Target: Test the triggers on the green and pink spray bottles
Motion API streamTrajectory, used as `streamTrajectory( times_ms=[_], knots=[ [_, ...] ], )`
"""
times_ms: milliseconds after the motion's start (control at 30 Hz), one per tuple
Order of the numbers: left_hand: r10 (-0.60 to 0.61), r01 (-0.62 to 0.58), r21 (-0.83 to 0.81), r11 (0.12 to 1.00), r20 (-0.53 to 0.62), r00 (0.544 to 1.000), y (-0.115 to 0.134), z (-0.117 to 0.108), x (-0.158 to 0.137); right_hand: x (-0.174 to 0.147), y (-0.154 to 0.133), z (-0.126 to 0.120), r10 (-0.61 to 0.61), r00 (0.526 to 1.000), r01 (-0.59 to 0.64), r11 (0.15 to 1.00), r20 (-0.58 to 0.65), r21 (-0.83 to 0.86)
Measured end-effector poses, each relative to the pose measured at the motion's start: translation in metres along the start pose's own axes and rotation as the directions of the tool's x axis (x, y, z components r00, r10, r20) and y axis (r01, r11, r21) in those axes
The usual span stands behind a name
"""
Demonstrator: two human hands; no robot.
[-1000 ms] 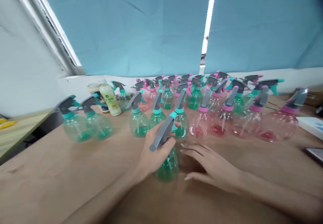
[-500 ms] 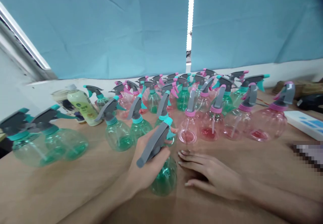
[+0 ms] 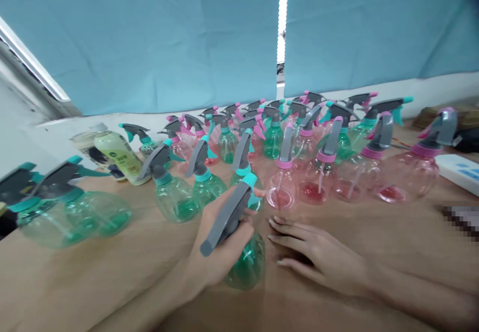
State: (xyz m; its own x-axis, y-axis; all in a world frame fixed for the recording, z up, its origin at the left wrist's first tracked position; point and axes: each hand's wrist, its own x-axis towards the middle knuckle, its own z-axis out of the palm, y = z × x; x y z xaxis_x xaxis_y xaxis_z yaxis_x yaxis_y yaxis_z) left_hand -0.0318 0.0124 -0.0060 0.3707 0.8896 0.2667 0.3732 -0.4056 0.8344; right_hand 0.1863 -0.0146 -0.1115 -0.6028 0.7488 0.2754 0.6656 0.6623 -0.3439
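Observation:
My left hand (image 3: pixel 220 237) is wrapped round the neck of a green spray bottle (image 3: pixel 247 267) with a grey head and turquoise nozzle. The bottle stands upright close to me, its nozzle facing away, and my fingers hide its collar. To its right, my right hand (image 3: pixel 318 249) lies on the wooden table (image 3: pixel 299 304), fingers stretched out and holding nothing. Just beyond the hands stand a row of green spray bottles (image 3: pixel 177 200) on the left and pink spray bottles (image 3: pixel 316 185) on the right, each with a little liquid at the bottom.
Several more green and pink spray bottles (image 3: pixel 273 140) crowd the back. Two green ones (image 3: pixel 99 215) stand at the left. A pale green bottle (image 3: pixel 119 155) leans beside them. At the right are a white box-like object (image 3: pixel 460 170) and a pixelated dark object (image 3: pixel 462 217). Blue curtain (image 3: pixel 224 38) hangs behind.
The camera view has shifted slightly, so the bottles at right appear a little higher and farther right. My left hand keeps its grip on the green spray bottle; my right hand stays flat.

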Motion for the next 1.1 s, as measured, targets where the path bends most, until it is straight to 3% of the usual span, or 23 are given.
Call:
streamTrajectory(
  times_ms=[433,833,1100],
  knots=[
    [0.089,-0.086,0.056,0.995,-0.044,0.995,0.008,-0.003,-0.005,-0.002,0.003,0.002,0.006,0.999,-0.002,0.996,-0.048,0.084],
    [-0.055,0.055,0.013,0.998,0.023,0.998,0.01,-0.007,-0.003,-0.002,0.004,0.0,0.015,0.999,-0.009,0.992,-0.043,0.122],
    [-0.012,0.011,0.017,1.0,0.031,0.999,0.008,-0.011,-0.001,0.0,0.005,-0.002,0.002,1.0,-0.002,0.997,0.004,0.071]
  ],
)
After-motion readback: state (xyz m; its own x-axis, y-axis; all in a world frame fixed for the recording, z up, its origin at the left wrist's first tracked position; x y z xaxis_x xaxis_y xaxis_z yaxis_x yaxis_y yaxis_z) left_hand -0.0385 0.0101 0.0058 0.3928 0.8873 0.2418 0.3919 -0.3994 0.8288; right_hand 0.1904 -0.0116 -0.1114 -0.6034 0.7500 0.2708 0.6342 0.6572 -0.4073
